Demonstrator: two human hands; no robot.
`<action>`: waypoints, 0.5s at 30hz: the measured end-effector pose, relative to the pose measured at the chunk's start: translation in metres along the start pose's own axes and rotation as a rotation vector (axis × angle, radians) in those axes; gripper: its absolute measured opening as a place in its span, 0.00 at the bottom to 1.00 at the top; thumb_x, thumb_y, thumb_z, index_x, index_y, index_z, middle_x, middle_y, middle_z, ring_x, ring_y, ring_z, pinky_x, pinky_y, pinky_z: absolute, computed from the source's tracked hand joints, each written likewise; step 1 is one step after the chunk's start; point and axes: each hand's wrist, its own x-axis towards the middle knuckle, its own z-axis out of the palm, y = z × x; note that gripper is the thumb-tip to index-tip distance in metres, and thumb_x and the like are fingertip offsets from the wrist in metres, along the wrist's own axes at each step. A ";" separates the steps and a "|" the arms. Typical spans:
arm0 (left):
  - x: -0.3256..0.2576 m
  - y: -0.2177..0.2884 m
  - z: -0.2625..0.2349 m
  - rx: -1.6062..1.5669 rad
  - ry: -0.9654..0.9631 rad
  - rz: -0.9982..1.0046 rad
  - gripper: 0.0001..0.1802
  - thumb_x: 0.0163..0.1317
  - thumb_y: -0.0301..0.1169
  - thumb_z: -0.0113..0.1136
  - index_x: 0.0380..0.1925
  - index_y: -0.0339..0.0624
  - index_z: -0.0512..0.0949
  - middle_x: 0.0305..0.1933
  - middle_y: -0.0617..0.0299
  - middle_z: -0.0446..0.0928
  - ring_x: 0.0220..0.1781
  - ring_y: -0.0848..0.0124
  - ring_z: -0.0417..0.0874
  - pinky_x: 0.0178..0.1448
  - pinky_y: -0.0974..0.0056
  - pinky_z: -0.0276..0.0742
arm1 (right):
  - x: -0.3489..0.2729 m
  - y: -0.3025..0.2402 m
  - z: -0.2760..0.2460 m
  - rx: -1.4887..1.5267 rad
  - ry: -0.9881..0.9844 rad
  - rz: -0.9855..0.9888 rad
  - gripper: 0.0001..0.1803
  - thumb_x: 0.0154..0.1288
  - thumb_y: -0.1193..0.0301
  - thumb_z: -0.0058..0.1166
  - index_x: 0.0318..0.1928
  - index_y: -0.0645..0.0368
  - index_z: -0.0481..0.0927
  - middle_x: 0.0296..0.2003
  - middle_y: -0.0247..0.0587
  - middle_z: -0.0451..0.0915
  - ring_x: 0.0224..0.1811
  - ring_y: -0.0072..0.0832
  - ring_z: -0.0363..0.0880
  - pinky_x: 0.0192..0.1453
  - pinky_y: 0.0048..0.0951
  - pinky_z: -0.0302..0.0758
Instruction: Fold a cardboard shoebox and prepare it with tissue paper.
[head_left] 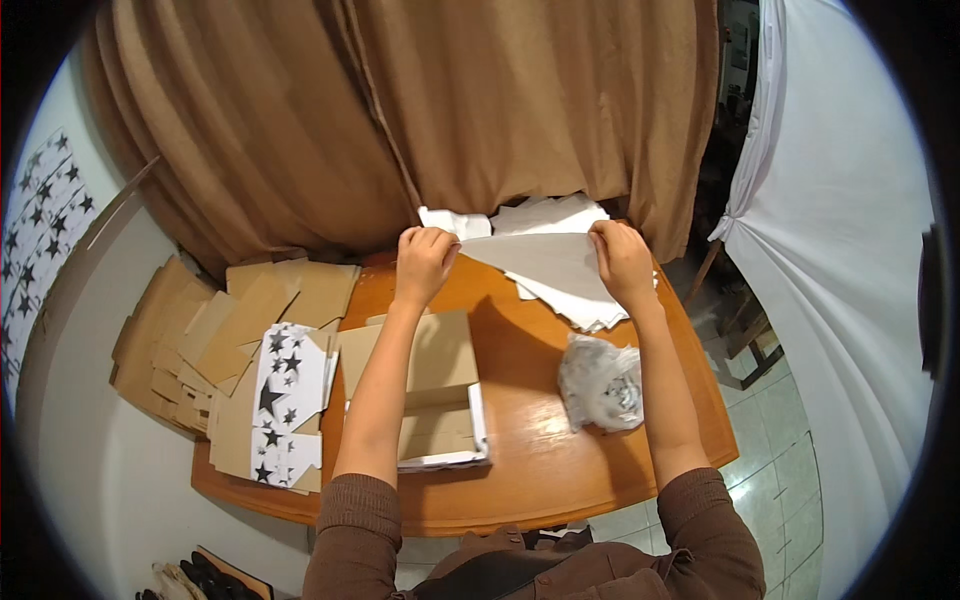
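Note:
Stretched between both hands over the far part of the table is a thin white sheet of paper [530, 256]. My left hand [427, 262] pinches one upper corner and my right hand [624, 262] the other. Beneath and behind the sheet lies a stack of white sheets [553, 213], its edges fanned out unevenly. Below my left forearm stands an open cardboard box [484, 428], brown inside with white outer walls, partly covered by the arm. A clear plastic bag [592, 380] with contents I cannot make out sits beside my right forearm.
Flat brown cardboard pieces [235, 320] are piled at the table's left, with a star-printed white cardboard piece [285, 400] on the near side. Brown curtains [520, 110] hang behind the wooden table [530, 370]. A white cloth [830, 220] hangs at the right.

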 end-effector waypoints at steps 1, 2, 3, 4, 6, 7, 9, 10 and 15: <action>-0.007 -0.005 -0.023 0.012 -0.001 -0.003 0.05 0.49 0.27 0.61 0.26 0.47 0.74 0.29 0.65 0.74 0.37 0.67 0.75 0.50 0.59 0.64 | 0.000 -0.022 -0.002 0.034 -0.010 0.022 0.03 0.57 0.77 0.51 0.32 0.60 0.71 0.25 0.43 0.75 0.30 0.41 0.74 0.37 0.37 0.68; -0.018 -0.011 -0.048 0.081 0.001 0.022 0.04 0.49 0.27 0.59 0.26 0.47 0.74 0.29 0.66 0.74 0.37 0.67 0.75 0.50 0.59 0.65 | -0.005 -0.037 0.003 0.047 -0.009 0.019 0.03 0.57 0.77 0.51 0.32 0.60 0.71 0.25 0.43 0.75 0.30 0.41 0.74 0.37 0.37 0.68; -0.034 -0.018 -0.073 0.152 0.002 0.049 0.04 0.49 0.27 0.58 0.26 0.47 0.74 0.29 0.66 0.73 0.37 0.68 0.74 0.51 0.59 0.65 | -0.012 -0.052 0.007 0.082 -0.031 0.000 0.03 0.57 0.77 0.52 0.32 0.60 0.71 0.25 0.43 0.75 0.30 0.41 0.74 0.37 0.37 0.69; -0.054 -0.026 -0.092 0.160 -0.003 0.047 0.04 0.49 0.27 0.58 0.26 0.47 0.74 0.29 0.66 0.73 0.37 0.68 0.74 0.51 0.59 0.65 | -0.022 -0.064 0.012 0.114 -0.054 -0.014 0.03 0.57 0.77 0.52 0.32 0.60 0.71 0.26 0.44 0.75 0.30 0.41 0.74 0.37 0.37 0.69; -0.103 -0.037 -0.132 0.304 -0.145 0.072 0.03 0.50 0.27 0.54 0.27 0.47 0.74 0.30 0.66 0.73 0.38 0.69 0.74 0.52 0.58 0.65 | -0.046 -0.090 0.026 0.145 -0.123 -0.062 0.04 0.56 0.78 0.52 0.32 0.60 0.72 0.25 0.44 0.76 0.31 0.42 0.74 0.38 0.39 0.70; -0.126 -0.037 -0.148 0.332 -0.209 0.085 0.03 0.50 0.27 0.53 0.27 0.47 0.74 0.30 0.66 0.73 0.39 0.69 0.74 0.53 0.58 0.65 | -0.059 -0.105 0.033 0.172 -0.191 -0.058 0.04 0.56 0.77 0.52 0.32 0.59 0.72 0.25 0.43 0.75 0.31 0.41 0.75 0.40 0.38 0.71; -0.169 -0.033 -0.179 0.355 -0.331 0.090 0.04 0.49 0.28 0.52 0.27 0.48 0.73 0.31 0.66 0.73 0.40 0.69 0.74 0.54 0.58 0.65 | -0.086 -0.133 0.046 0.217 -0.266 -0.059 0.04 0.55 0.77 0.52 0.32 0.59 0.72 0.25 0.42 0.75 0.32 0.41 0.75 0.42 0.38 0.72; -0.190 -0.031 -0.189 0.363 -0.340 0.080 0.04 0.49 0.28 0.52 0.27 0.48 0.73 0.31 0.66 0.73 0.40 0.69 0.74 0.54 0.58 0.65 | -0.101 -0.143 0.052 0.230 -0.325 -0.113 0.03 0.55 0.77 0.51 0.32 0.58 0.72 0.25 0.41 0.75 0.32 0.40 0.75 0.44 0.38 0.72; -0.277 -0.020 -0.222 0.213 -0.532 0.006 0.07 0.49 0.27 0.51 0.30 0.46 0.74 0.33 0.65 0.74 0.40 0.69 0.75 0.51 0.61 0.66 | -0.162 -0.169 0.063 0.260 -0.590 -0.222 0.04 0.55 0.75 0.47 0.33 0.57 0.72 0.26 0.37 0.75 0.33 0.35 0.75 0.49 0.37 0.71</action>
